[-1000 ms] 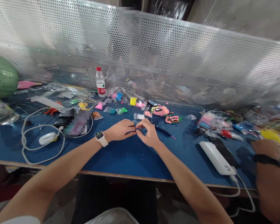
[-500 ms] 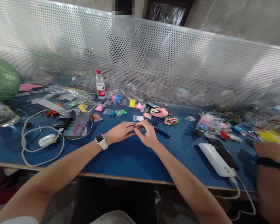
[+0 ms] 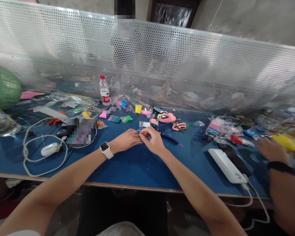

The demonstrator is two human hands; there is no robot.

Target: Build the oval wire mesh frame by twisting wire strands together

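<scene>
Just in front of the pink clay figure [image 3: 167,117], on the blue table [image 3: 127,167], the left hand [image 3: 126,140] and right hand [image 3: 154,141] meet, fingertips pinched together on a small piece [image 3: 143,133] too tiny to identify.

A blue table [image 3: 127,167] carries a water bottle [image 3: 104,90] upper left, a white power bank [image 3: 227,165] lower right, and a cable [image 3: 39,164] at left.

A water bottle [image 3: 104,90] is standing at the back of my blue desk [image 3: 127,164], a white mouse [image 3: 49,148] is lying left, and a white power bank [image 3: 227,165] is lying right.
</scene>
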